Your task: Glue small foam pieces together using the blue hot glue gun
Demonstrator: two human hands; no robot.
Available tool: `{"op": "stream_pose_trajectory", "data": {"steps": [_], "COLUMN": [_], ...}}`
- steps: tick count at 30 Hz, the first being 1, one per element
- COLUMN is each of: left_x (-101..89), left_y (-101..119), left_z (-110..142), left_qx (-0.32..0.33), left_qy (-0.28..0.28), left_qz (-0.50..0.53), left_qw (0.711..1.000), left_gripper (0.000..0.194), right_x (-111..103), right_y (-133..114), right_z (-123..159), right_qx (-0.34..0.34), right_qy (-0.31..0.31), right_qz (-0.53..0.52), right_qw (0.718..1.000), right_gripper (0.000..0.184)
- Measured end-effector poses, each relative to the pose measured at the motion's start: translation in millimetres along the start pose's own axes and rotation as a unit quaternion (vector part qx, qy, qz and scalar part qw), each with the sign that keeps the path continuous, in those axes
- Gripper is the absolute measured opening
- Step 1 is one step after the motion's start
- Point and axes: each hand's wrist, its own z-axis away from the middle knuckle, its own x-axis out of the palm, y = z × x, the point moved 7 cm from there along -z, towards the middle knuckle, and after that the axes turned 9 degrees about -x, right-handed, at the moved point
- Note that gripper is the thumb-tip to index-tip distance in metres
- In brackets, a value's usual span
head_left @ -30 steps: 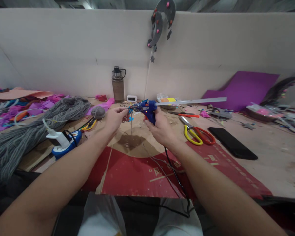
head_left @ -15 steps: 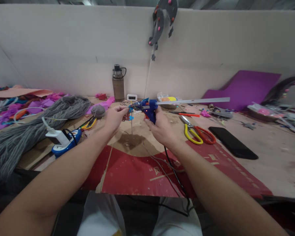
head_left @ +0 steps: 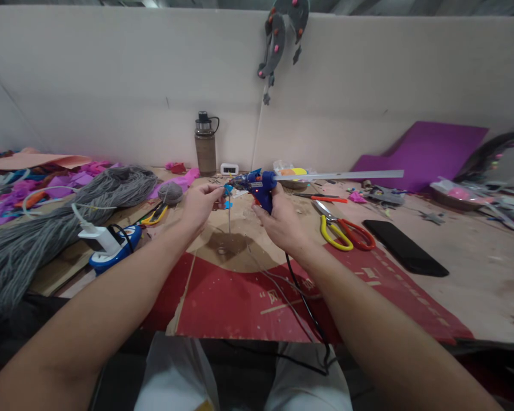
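My right hand [head_left: 280, 216] is wrapped round the grip of a blue hot glue gun [head_left: 263, 188], and a long clear glue stick [head_left: 342, 176] sticks out of its back. The gun's nozzle points left. Close to that nozzle, my left hand [head_left: 202, 206] pinches a small blue piece [head_left: 228, 189] between its fingertips. A thin grey yarn strand [head_left: 229, 221] hangs down from there, with another bit of blue [head_left: 228, 204] on it. Whether the nozzle touches the blue piece I cannot tell.
Red-and-brown cardboard [head_left: 240, 302] lies under my hands. To the right are scissors [head_left: 346, 231] and a black phone [head_left: 405, 246]. On the left lie grey yarn [head_left: 68, 211], a yarn ball [head_left: 170, 193] and a blue power strip [head_left: 115, 254]. A bottle [head_left: 205, 145] stands at the back.
The glue gun has shifted slightly right with my right hand, and its nozzle sits a little farther from my left fingertips. More of the small blue piece now shows.
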Motion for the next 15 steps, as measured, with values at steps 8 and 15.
{"op": "stream_pose_trajectory", "data": {"steps": [8, 15], "left_x": [1.1, 2.5], "left_y": [4, 2], "left_z": [4, 3], "left_qx": [0.000, 0.009], "left_qy": [-0.002, -0.006], "left_qz": [0.014, -0.017], "left_qw": [1.000, 1.000], "left_gripper": [0.011, 0.009], "right_x": [-4, 4], "right_y": [15, 82], "right_z": [0, 1], "right_qx": [0.031, 0.255], "right_qy": [0.045, 0.019], "right_qz": [-0.048, -0.128], "right_qw": [0.997, 0.958], "right_gripper": [0.036, 0.015]}}
